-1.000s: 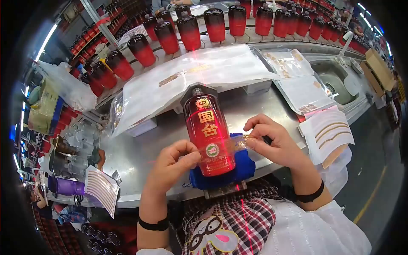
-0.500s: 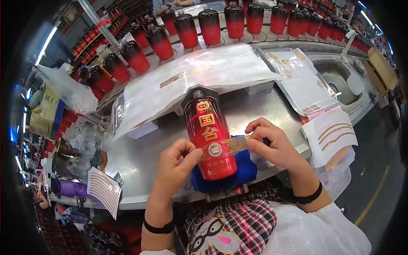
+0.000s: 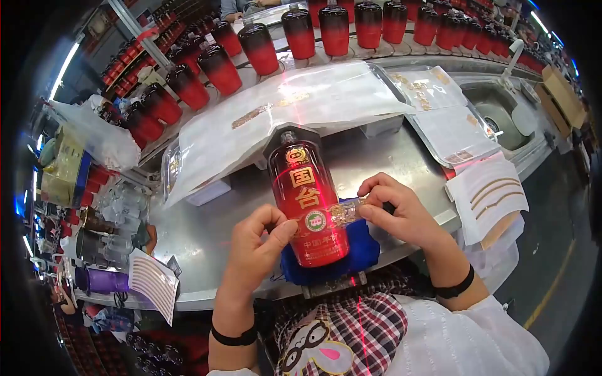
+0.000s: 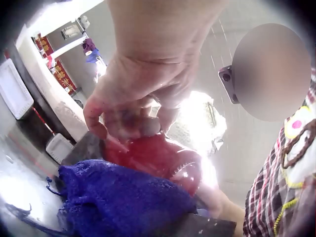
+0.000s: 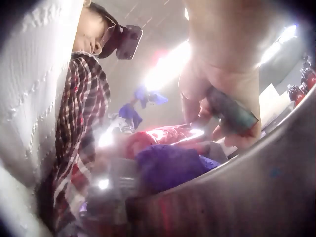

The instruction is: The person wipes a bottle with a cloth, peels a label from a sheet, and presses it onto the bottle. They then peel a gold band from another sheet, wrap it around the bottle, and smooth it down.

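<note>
A red bottle [image 3: 307, 188] with gold characters lies on a blue cloth [image 3: 364, 245], its neck pointing away from the person. Across its lower part runs a clear strip with gold pattern [image 3: 344, 214], over a round green-and-white emblem. The left hand [image 3: 256, 247] pinches the strip's left end between thumb and forefinger at the bottle's edge. On the other side the right hand [image 3: 401, 213] pinches the right end. In the right wrist view a dark cylindrical object [image 5: 231, 112] is in the right hand; the left wrist view shows the left fingers [image 4: 143, 126] at the red bottle.
Behind the bottle lie white sheets [image 3: 219, 141] with gold strips. Rows of red-black bottles [image 3: 257, 50] stand beyond. At right are a tray [image 3: 461, 139], a sheet of gold strips [image 3: 490, 195] and a sink [image 3: 501, 119]; a striped sheet [image 3: 152, 282] is at left.
The strip's right part has moved from above the blue cloth onto line with the bottle's emblem, both hands still pinching it. The bottles in the back row have shifted sideways.
</note>
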A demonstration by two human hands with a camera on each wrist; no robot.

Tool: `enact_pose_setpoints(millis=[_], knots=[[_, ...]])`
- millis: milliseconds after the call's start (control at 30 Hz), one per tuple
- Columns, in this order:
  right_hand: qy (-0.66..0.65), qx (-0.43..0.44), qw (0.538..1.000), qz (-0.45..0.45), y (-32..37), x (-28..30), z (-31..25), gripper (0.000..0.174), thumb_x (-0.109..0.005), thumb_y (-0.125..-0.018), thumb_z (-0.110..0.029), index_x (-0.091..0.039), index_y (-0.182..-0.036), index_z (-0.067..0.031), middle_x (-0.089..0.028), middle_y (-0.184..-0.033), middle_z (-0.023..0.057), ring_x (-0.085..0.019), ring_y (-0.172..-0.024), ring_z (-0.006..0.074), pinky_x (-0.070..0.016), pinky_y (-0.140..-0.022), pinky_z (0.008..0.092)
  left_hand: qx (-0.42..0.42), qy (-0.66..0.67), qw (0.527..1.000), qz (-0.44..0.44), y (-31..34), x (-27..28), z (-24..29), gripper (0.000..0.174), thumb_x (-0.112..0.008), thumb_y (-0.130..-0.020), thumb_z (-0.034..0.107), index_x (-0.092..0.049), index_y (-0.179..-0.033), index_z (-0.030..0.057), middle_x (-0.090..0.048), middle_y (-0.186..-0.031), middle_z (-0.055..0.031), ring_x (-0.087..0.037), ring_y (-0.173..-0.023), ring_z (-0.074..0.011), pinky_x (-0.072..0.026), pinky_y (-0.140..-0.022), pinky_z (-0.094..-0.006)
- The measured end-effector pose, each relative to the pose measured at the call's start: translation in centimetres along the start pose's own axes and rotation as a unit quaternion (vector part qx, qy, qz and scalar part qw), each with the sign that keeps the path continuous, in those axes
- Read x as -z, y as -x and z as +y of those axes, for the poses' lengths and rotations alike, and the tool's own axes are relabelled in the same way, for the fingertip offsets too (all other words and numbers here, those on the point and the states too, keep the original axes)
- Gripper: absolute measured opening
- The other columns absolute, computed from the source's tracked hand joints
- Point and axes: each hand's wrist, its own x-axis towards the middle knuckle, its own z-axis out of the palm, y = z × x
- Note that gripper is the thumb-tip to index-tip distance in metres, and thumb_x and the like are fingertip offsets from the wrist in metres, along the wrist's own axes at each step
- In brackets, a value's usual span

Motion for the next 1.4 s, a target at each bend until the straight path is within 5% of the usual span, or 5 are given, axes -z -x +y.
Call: enact_pose_setpoints(millis=[333, 467, 567, 1067, 1400], knots=[[0.105, -0.018, 0.989, 0.099, 0.0, 0.0, 0.4, 0.025, -0.071, -0.085, -0.012, -0.065, -0.108, -0.0033, -0.058, -0.106, 0.0123, -0.060, -0.093, 0.0246, -0.0487, -0.079, 0.0320, 0.003, -0.035, 0.999, -0.022, 0.0, 0.3, 0.4, 0.022, -0.066, -0.093, 0.021, -0.056, -0.083, 0.0037, -0.056, -0.076, 0.0021, -0.048, -0.072, -0.0056, -0.0396, -0.065, -0.0218], [0.155, 0.181, 0.968, 0.076, 1.0, -1.1, -2.0, 0.049, -0.073, -0.083, -0.008, -0.061, -0.131, -0.0099, -0.054, -0.113, 0.0155, -0.054, -0.108, 0.0328, -0.0476, -0.090, 0.0398, -0.017, -0.041, 0.999, -0.001, 0.0, 0.0, 0.4, 0.020, -0.067, -0.091, 0.017, -0.059, -0.082, 0.0005, -0.057, -0.070, 0.0009, -0.047, -0.068, -0.0063, -0.0403, -0.061, -0.0248], [0.195, 0.278, 0.940, 0.038, 0.8, -2.5, -2.3, 0.052, -0.074, -0.080, -0.007, -0.062, -0.131, -0.0115, -0.054, -0.112, 0.0150, -0.054, -0.106, 0.0335, -0.0463, -0.092, 0.0431, -0.032, -0.033, 0.999, -0.005, 0.0, 0.1, 0.2, 0.020, -0.067, -0.091, 0.016, -0.059, -0.082, 0.0005, -0.057, -0.070, 0.0010, -0.047, -0.067, -0.0063, -0.0402, -0.061, -0.0246], [0.239, 0.275, 0.931, 0.035, 0.8, -3.4, -1.7, 0.046, -0.078, -0.077, -0.013, -0.065, -0.121, -0.0093, -0.056, -0.113, 0.0149, -0.055, -0.107, 0.0354, -0.0465, -0.092, 0.0462, -0.032, -0.035, 0.999, 0.004, 0.0, 0.1, -0.6, 0.020, -0.069, -0.090, 0.017, -0.058, -0.082, 0.0014, -0.056, -0.071, 0.0015, -0.046, -0.068, -0.0068, -0.0391, -0.060, -0.0255], [0.231, 0.259, 0.937, 0.038, 1.0, -3.1, -1.9, 0.050, -0.075, -0.079, -0.008, -0.061, -0.127, -0.0085, -0.058, -0.115, 0.0193, -0.057, -0.107, 0.0379, -0.0478, -0.094, 0.0447, -0.006, 0.044, 0.998, 0.052, 0.3, -0.6, -2.5, 0.034, -0.073, -0.086, 0.023, -0.051, -0.102, 0.0021, -0.056, -0.093, -0.0041, -0.051, -0.088, -0.0121, -0.0444, -0.079, -0.0292]])
